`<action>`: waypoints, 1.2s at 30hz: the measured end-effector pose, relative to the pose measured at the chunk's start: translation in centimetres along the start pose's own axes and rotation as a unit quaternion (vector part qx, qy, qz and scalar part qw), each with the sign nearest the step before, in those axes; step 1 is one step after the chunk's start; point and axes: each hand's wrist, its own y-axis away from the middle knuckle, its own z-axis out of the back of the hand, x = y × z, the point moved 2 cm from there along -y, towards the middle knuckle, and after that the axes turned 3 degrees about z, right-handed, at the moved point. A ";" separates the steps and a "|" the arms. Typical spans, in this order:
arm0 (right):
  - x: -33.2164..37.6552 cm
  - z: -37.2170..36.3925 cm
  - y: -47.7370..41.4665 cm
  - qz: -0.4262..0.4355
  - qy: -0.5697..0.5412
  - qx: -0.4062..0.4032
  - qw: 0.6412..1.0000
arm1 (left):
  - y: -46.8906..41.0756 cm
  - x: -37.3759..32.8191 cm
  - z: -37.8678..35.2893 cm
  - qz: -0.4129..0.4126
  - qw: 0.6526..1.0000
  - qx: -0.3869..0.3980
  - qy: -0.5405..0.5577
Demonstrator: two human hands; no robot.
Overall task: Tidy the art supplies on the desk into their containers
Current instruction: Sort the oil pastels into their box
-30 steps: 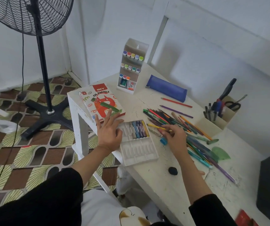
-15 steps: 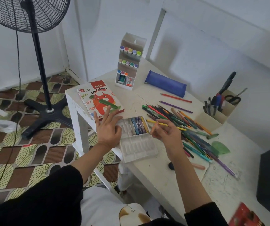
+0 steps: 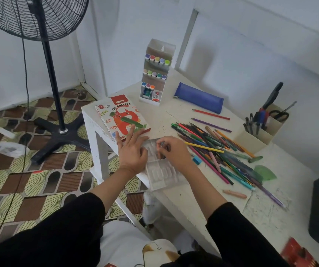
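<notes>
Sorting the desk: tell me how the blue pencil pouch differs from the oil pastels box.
The blue fabric pencil pouch is plain, soft and slim; the printed cardboard oil pastels box is flat, rigid and carries a red cartoon. The pouch lies untouched near the wall; the left hand overlaps the box's near corner. Both lie flat on the white desk.

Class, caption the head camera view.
Both hands, left and right, work at a white pastel tray beside scattered coloured pencils.

On the bench [image 3: 174, 116] the pastel tray [image 3: 162, 174] lies just before me. The pastel box [image 3: 120, 120] is at ten o'clock of it, the pencil pile [image 3: 218, 149] at three, the marker stand [image 3: 155, 74] at twelve, behind.
</notes>
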 end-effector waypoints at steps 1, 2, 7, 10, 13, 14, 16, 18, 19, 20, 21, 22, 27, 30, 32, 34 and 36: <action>0.1 -0.1 -0.1 0.006 0.023 0.005 1.000 | 0.0 0.0 0.0 -0.001 1.000 0.001 -0.001; 0.2 -0.1 -0.1 0.011 0.042 0.006 0.999 | 0.0 0.0 -0.1 -0.002 1.000 0.002 -0.002; 0.4 -0.6 0.0 0.014 0.107 0.004 0.994 | 0.0 0.1 -0.1 -0.005 1.000 0.000 -0.002; -0.1 -1.0 0.3 0.000 0.150 -0.014 0.989 | 0.0 0.0 -0.1 -0.005 1.000 -0.002 0.001; -0.4 -1.1 0.6 -0.001 0.190 -0.026 0.981 | 0.0 -0.1 0.0 -0.008 1.000 -0.003 -0.002; -0.3 -1.2 0.6 0.003 0.205 -0.029 0.978 | 0.0 -0.1 0.0 -0.008 1.000 -0.004 -0.002; -0.3 -1.1 0.7 0.009 0.231 -0.033 0.972 | 0.0 -0.2 0.1 -0.007 1.000 -0.002 -0.005; -0.3 -1.1 0.9 0.029 0.263 -0.030 0.964 | 0.0 -0.2 0.1 -0.005 1.000 0.002 -0.009; -0.4 -1.0 1.0 0.040 0.281 -0.028 0.959 | 0.0 -0.2 0.1 -0.005 1.000 0.004 -0.009; -0.5 -0.9 1.1 0.043 0.290 -0.026 0.956 | 0.0 -0.2 0.1 -0.004 1.000 0.006 -0.009; -0.7 -0.5 1.2 0.036 0.285 -0.026 0.957 | 0.0 -0.2 0.2 -0.003 1.000 0.008 -0.007; -1.0 0.1 1.4 0.026 0.270 -0.033 0.962 | 0.0 -0.2 0.2 -0.001 1.000 0.010 -0.006; -4.1 5.4 2.8 0.024 0.270 -0.100 0.957 | 0.0 -0.2 0.3 0.001 1.000 0.014 -0.005; -6.5 8.7 3.5 -0.012 0.356 -0.067 0.932 | 0.0 -0.2 0.2 0.002 1.000 0.015 -0.004; -7.6 10.0 3.9 -0.017 0.406 -0.031 0.913 | 0.0 -0.2 0.2 0.000 1.000 0.013 -0.004; -7.9 10.7 4.1 -0.012 0.426 0.015 0.904 | 0.0 -0.2 0.2 0.000 1.000 0.012 -0.004; -7.9 11.1 4.2 -0.006 0.418 0.053 0.907 | 0.0 -0.3 0.3 0.000 1.000 0.011 -0.003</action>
